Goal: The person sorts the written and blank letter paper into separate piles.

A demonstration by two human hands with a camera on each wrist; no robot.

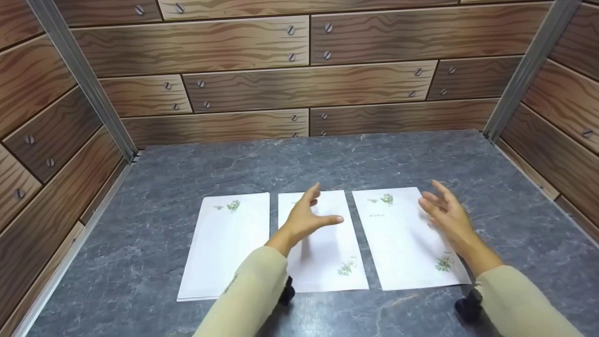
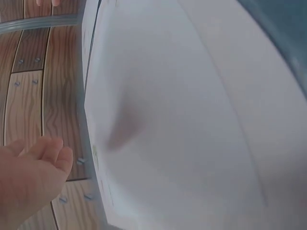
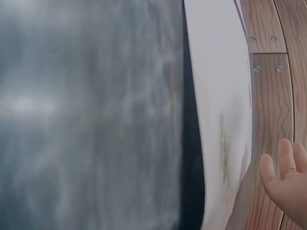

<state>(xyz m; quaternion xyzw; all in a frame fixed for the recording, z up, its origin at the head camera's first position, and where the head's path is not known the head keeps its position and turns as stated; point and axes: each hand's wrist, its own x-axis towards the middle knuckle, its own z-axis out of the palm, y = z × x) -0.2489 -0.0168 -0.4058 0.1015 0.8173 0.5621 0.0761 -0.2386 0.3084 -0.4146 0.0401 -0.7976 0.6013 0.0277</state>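
Three white paper stacks or sheets with small green plant prints lie side by side on the table: the left paper [image 1: 229, 248], the middle paper [image 1: 323, 252] and the right paper [image 1: 398, 248]. Above the middle paper hovers my left hand [image 1: 304, 220], thumb spread from the fingers, holding nothing. My right hand [image 1: 449, 215] is raised over the right paper's right edge, its fingers loosely bent and free of any object. In the left wrist view the left hand [image 2: 33, 177] appears at the lower left, beside white paper. The right wrist view catches the right hand [image 3: 290, 182] at the lower right.
A dark grey marbled table [image 1: 299, 164] carries the papers. Wood-patterned walls [image 1: 248, 89] close it in at the back and both sides, with metal corner posts [image 1: 84, 79] at the joints. Dark wrist devices [image 1: 468, 306] hang under both sleeves.
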